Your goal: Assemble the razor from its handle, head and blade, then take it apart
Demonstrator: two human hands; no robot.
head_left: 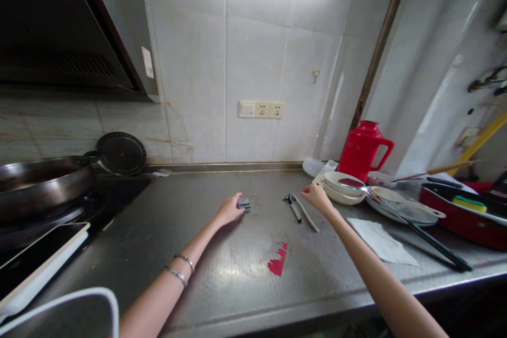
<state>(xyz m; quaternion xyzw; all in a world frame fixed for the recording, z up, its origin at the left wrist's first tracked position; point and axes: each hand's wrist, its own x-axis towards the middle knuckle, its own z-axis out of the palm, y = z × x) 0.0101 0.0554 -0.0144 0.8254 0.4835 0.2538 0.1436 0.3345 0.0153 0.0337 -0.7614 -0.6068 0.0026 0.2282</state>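
Note:
My left hand [229,209] is over the metal counter, fingers curled round a small piece [244,205] with dark green bars and a clear part. Its exact kind is too small to make out. To the right lies a razor [293,208] with a green and black head and a grey handle. Beside it is a slim, curved whitish handle [306,213], its upper end close to my right hand [318,196]. The fingers of that hand are pressed together; whatever is in them, if anything, is hidden. Behind it stand stacked white bowls [344,196].
Torn red paper [278,260] sticks to the counter [222,290]. At right are a white napkin [380,240], a red thermos [362,150], plates with a long-handled ladle [425,237] and a red pan [451,216]. A steel pan [43,185] sits on the stove at left.

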